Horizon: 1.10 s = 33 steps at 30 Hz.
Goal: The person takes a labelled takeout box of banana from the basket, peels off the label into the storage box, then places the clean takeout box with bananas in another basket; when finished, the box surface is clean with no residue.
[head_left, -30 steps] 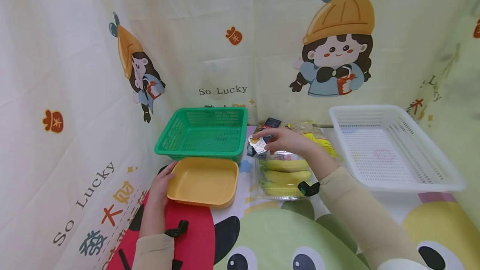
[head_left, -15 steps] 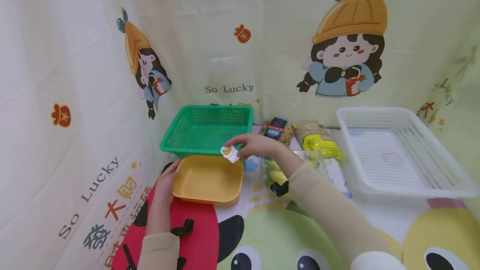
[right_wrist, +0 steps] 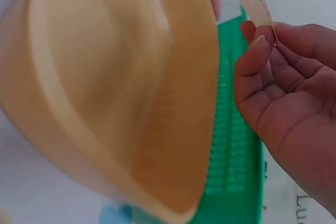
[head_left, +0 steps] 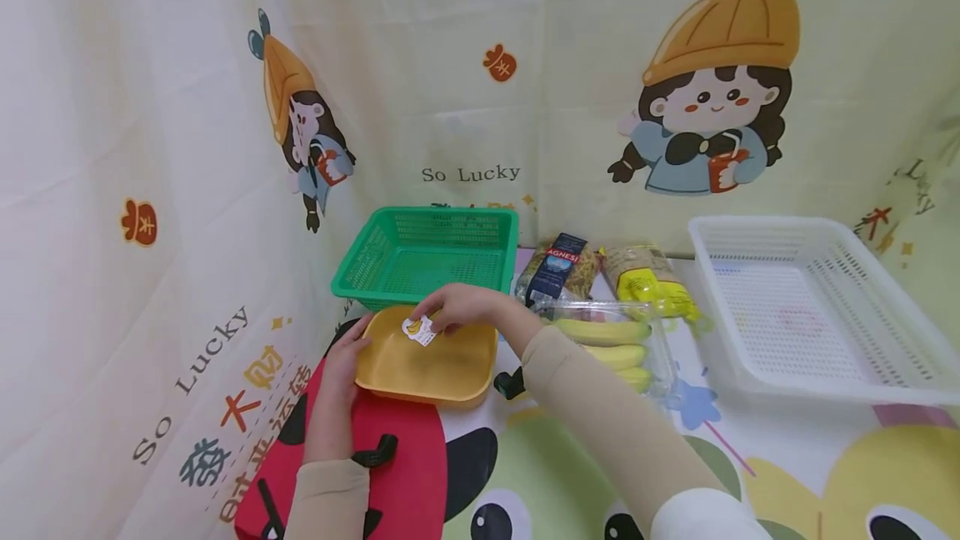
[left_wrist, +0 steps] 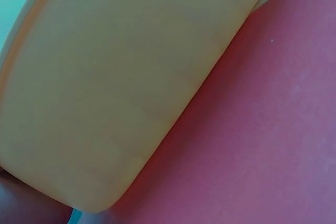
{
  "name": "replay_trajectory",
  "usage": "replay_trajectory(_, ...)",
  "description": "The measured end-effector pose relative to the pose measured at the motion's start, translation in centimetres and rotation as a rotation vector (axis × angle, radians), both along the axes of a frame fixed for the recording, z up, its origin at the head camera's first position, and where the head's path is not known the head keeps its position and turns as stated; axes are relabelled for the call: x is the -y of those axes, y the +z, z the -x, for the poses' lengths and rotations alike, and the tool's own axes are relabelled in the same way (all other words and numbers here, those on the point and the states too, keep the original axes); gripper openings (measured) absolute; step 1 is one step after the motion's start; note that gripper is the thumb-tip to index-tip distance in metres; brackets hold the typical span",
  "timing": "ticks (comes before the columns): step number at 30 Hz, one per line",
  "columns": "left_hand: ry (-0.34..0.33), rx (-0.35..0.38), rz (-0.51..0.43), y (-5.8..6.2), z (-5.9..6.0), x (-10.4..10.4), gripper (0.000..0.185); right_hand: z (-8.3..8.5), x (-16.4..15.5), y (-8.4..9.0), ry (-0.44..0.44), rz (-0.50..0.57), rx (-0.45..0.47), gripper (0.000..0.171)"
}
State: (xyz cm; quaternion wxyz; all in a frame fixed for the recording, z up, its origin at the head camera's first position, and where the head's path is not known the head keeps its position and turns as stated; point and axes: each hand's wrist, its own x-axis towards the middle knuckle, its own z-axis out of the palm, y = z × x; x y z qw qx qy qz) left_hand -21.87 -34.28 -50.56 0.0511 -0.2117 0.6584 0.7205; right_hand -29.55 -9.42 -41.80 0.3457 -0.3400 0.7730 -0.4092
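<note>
A small white sticker with a banana picture point(head_left: 420, 331) is pinched between the thumb and fingers of my right hand point(head_left: 468, 307), above the yellow plastic basin point(head_left: 450, 369). The right wrist view shows the slip of paper point(right_wrist: 257, 4) edge-on at the fingertips of the right hand point(right_wrist: 296, 90). My left hand point(head_left: 343, 367) grips the basin at its left side, the thumb near the rim. From the left wrist, mostly the outer wall of the basin point(left_wrist: 115, 87) is seen, with a bit of the hand point(left_wrist: 31, 203) at the corner. Inside the basin I see nothing.
A green basket point(head_left: 423, 269) stands behind the basin. To the right lie a clear box point(head_left: 663, 357) of bananas point(head_left: 603, 332), partly behind the right arm, a pasta bag point(head_left: 558, 267) and a yellow-labelled bag point(head_left: 648, 282). A white basket point(head_left: 772, 373) stands far right.
My right hand has moved left with the sticker, from above the banana box to over the yellow basin. The left hand keeps its hold on the basin. The head view has shifted slightly.
</note>
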Motion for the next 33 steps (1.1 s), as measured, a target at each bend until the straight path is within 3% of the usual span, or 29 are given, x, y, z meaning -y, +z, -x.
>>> replay_trajectory(13, 0.010, -0.017, -0.013, -0.1, -0.1, 0.1, 0.042, 0.5, 2.9, -2.3, 0.043, -0.093, -0.028, 0.037)
replay_trajectory(24, -0.032, -0.068, -0.040, 1.6, -0.7, -0.7, 0.044, 0.3, 4.2, -2.6, 0.090, -0.148, -0.044, 0.038)
replay_trajectory(33, 0.023, -0.046, -0.030, -0.1, 0.0, -0.3, 0.042, 0.3, 4.9, -3.8, 0.140, -0.226, -0.096, 0.039)
